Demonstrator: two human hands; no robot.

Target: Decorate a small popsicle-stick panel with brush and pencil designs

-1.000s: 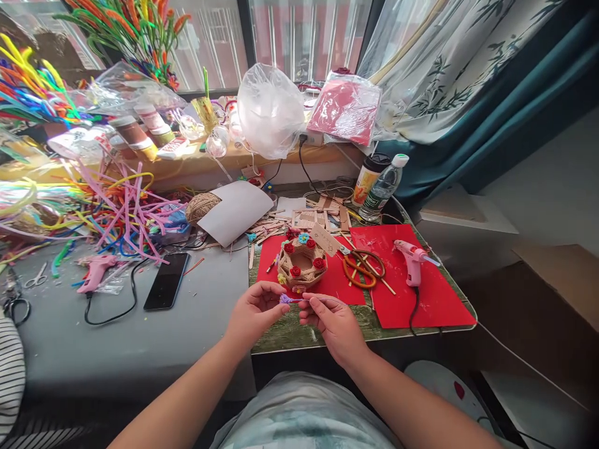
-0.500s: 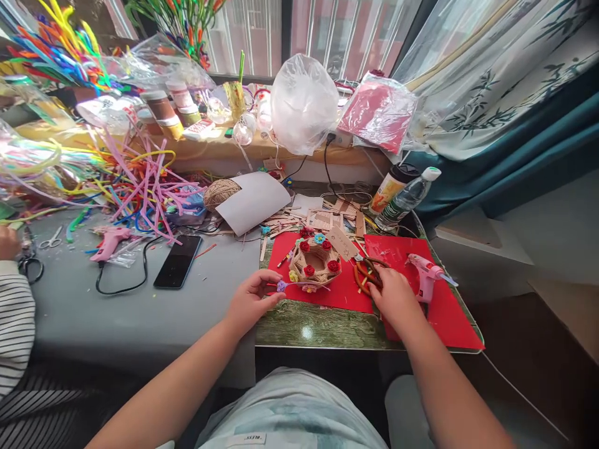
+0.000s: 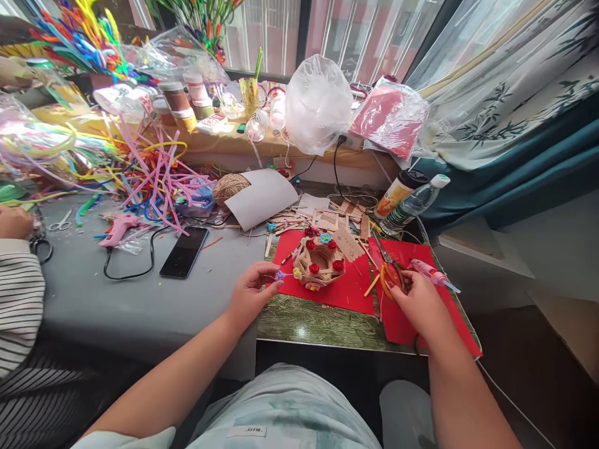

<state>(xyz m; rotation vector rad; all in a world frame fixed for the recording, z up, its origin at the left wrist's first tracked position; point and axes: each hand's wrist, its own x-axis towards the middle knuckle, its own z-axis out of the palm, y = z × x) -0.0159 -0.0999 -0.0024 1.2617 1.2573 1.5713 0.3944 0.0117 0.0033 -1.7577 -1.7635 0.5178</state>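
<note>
Between thumb and fingers, my left hand [image 3: 254, 290] pinches a small purple flower [image 3: 279, 276] with a thin stem. Just right of it sits a hexagonal twine-wrapped basket [image 3: 305, 265], trimmed with red roses and small blue, yellow and pink flowers, on a red sheet [image 3: 349, 296]. My right hand [image 3: 421, 299] is closed round the orange-brown handles of a pair of scissors [image 3: 393, 269], whose blades point away from me. A pink glue gun [image 3: 430, 272] lies partly hidden behind that hand.
Wooden sticks [image 3: 327, 218], white paper [image 3: 262, 196] and a twine ball [image 3: 229, 187] lie behind the basket. A bottle [image 3: 416, 202] stands back right. Leftward are a phone [image 3: 184, 252], another glue gun [image 3: 119, 229], pink pipe cleaners [image 3: 159, 168] and another person's hand [image 3: 15, 222].
My right hand has moved right, lifting the scissors from the red sheet with the blades now swung forward. My left hand still pinches the purple flower. The view has shifted slightly.
</note>
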